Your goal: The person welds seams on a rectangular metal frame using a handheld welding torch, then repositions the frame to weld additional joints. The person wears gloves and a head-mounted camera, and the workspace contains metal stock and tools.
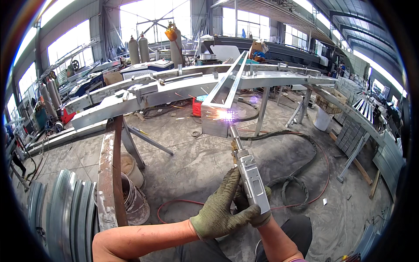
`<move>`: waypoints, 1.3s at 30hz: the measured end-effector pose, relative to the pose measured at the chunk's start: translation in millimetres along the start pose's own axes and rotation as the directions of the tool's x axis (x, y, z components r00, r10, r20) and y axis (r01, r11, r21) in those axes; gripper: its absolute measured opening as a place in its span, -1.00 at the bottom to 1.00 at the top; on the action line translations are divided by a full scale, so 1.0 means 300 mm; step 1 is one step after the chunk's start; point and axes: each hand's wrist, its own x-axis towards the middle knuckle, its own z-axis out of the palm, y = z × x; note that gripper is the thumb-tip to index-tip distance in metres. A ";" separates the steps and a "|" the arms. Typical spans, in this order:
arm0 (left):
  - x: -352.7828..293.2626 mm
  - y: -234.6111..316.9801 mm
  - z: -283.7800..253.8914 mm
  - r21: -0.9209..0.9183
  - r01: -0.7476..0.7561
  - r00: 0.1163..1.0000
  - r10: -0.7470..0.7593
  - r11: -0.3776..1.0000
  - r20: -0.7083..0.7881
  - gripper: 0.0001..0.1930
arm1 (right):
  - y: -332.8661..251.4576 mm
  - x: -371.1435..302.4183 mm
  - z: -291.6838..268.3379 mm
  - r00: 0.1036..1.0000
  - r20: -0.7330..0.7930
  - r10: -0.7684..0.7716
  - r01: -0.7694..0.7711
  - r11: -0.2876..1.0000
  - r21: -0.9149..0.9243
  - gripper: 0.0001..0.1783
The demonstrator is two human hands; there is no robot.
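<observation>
A silver handheld welding gun [252, 179] points up and away from me, its nozzle close to the end of a metal frame. My left hand [218, 212], in a green work glove, wraps the gun's left side with the thumb across its lower end. Behind and below the gun, my right hand [262, 219] grips it, also gloved; its fingers are mostly hidden. Bright violet light and orange sparks [227, 115] burst at the nozzle tip. They sit at the near corner of the shiny metal frame [214, 126], whose long rails run away from me over the workbench.
A long metal workbench beam [174, 89] spans the middle on legs. A rusty beam [109, 174] stretches toward me at left, beside dirty buckets [136, 203] and stacked metal channels [65, 205]. A black hose [301, 174] and red cable loop over the floor. Gas cylinders [144, 49] stand behind.
</observation>
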 end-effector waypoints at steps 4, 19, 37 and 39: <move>-0.001 -0.002 0.000 0.023 0.001 1.000 -0.001 1.000 0.002 0.18 | 0.003 0.003 -0.009 1.000 0.016 0.000 0.001 1.000 -0.015 -0.86; -0.010 -0.021 0.009 0.075 -0.047 0.999 0.047 0.996 0.001 0.16 | 0.003 0.013 -0.006 0.960 0.084 -0.266 0.279 0.914 -0.295 -0.90; -0.011 -0.015 0.013 0.021 -0.029 0.999 0.029 0.999 0.017 0.19 | 0.027 -0.008 -0.014 0.960 0.078 -0.270 0.281 0.924 -0.259 -0.90; -0.013 -0.012 0.013 0.008 -0.024 0.999 0.024 1.000 0.022 0.19 | 0.019 -0.013 -0.010 0.971 0.061 -0.230 0.237 0.949 -0.207 -0.90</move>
